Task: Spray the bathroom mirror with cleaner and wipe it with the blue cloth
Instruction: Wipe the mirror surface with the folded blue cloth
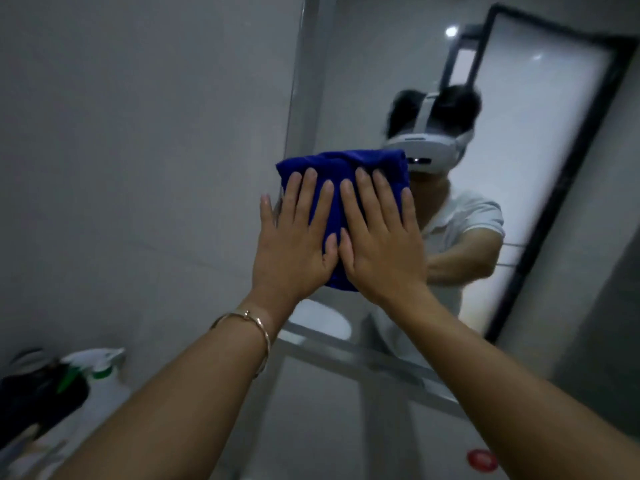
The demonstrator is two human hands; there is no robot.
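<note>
Room: grey tiled bathroom wall [131,150] on the left, with the mirror [381,57] mounted to its right — the whole view is tilted.
Mirror: its left edge runs down just beside the cloth; the glass reflects a person in a white short-sleeved top wearing a white headset, and a dark-framed frosted door [540,161] behind them.
Blue cloth: the folded blue cloth [341,169] lies flat against the mirror near its left edge, bunched slightly along its top.
Left hand: the left hand [294,244] is spread flat with fingers straight, palm pressing the left half of the cloth; its little finger reaches past the cloth's edge.
Right hand: the right hand [381,244] is likewise flat and open-fingered on the right half, thumb touching the left thumb — the two hands sit side by side.
Wrist: a thin gold bracelet [258,332] circles the left wrist.
Cleaner: a white spray bottle [104,372] with a green collar stands low at the left, well apart from the hands, partly behind a dark blurred object [38,393].
Lower right: a red round sticker [482,460] shows near the bottom edge.
</note>
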